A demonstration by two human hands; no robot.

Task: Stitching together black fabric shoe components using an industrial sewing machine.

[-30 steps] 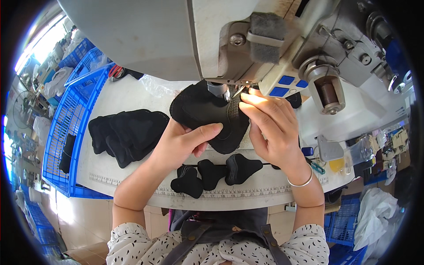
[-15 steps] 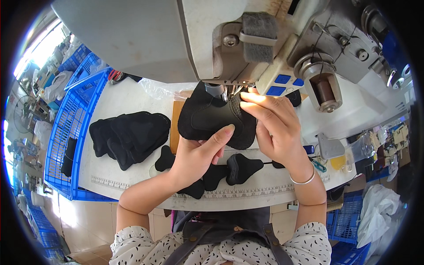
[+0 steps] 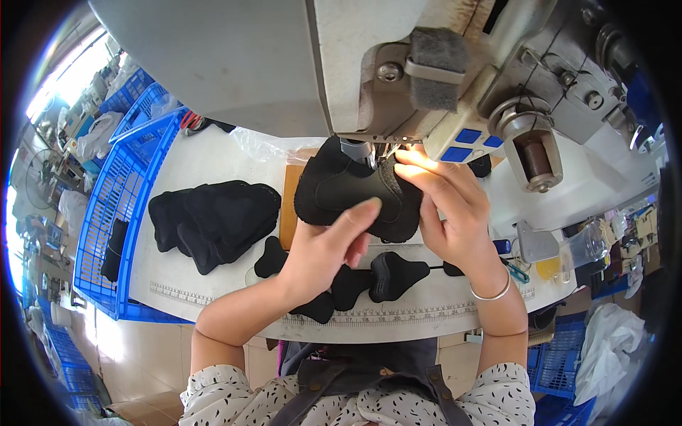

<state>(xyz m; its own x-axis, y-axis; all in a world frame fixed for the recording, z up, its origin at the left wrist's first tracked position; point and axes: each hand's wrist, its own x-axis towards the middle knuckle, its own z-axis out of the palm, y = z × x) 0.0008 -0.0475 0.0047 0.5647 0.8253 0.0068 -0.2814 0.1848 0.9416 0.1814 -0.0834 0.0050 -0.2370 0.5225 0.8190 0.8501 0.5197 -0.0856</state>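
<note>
Black fabric piece [image 3: 330, 195], rounded corners, smooth curved panel [image 3: 359, 186] on top, far part at metal presser foot [image 3: 372, 159].

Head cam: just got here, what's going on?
A person has a black fabric piece under the head of a sewing machine. The left hand is at its near edge, thumb over the top; the right hand has its fingertips at the piece's right side, close to the machine's lit working area. On the table, a pile of black pieces lies to the left, with smaller black pieces nearer the person.
</note>
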